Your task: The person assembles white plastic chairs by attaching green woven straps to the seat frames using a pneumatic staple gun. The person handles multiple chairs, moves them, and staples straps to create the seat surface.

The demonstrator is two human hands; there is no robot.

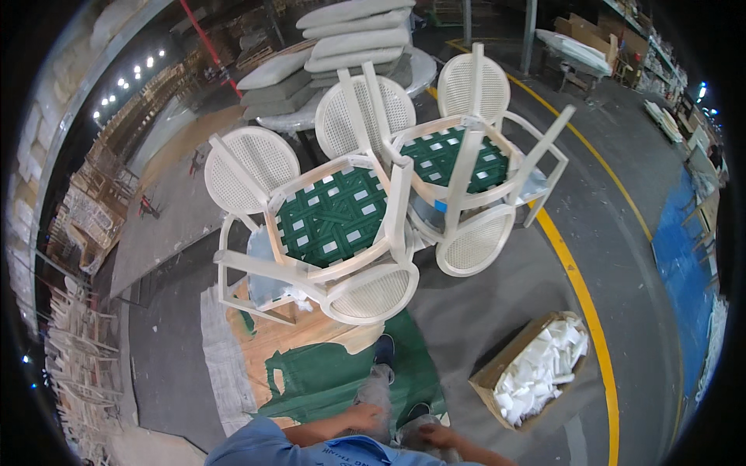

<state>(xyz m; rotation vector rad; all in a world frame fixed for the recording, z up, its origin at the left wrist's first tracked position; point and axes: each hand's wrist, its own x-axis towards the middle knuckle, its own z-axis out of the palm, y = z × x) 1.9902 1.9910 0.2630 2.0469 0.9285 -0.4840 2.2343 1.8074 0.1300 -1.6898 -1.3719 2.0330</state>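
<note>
My left hand (364, 417) lies over the grey trousers on my left leg, its fingers loosely apart and nothing visible in them. Resting on the right trouser leg is my right hand (440, 435), also without anything visible in it. Beyond my feet, a pale chair (360, 259) lies upturned, its underside crossed by green woven webbing (332, 217). A second such chair (444, 194) stands upside down to its right, with more green webbing (454, 158) and a small blue patch on the frame. Round cane backs show around both. Neither hand touches the chairs.
A cardboard box (489, 392) of white foam pieces stands at right, near a yellow floor line (571, 272). Under my feet lie green cloth (350, 377) and a wooden board (268, 342). Stacked cushions (357, 39) rise behind the chairs; a large grey panel (167, 210) lies left.
</note>
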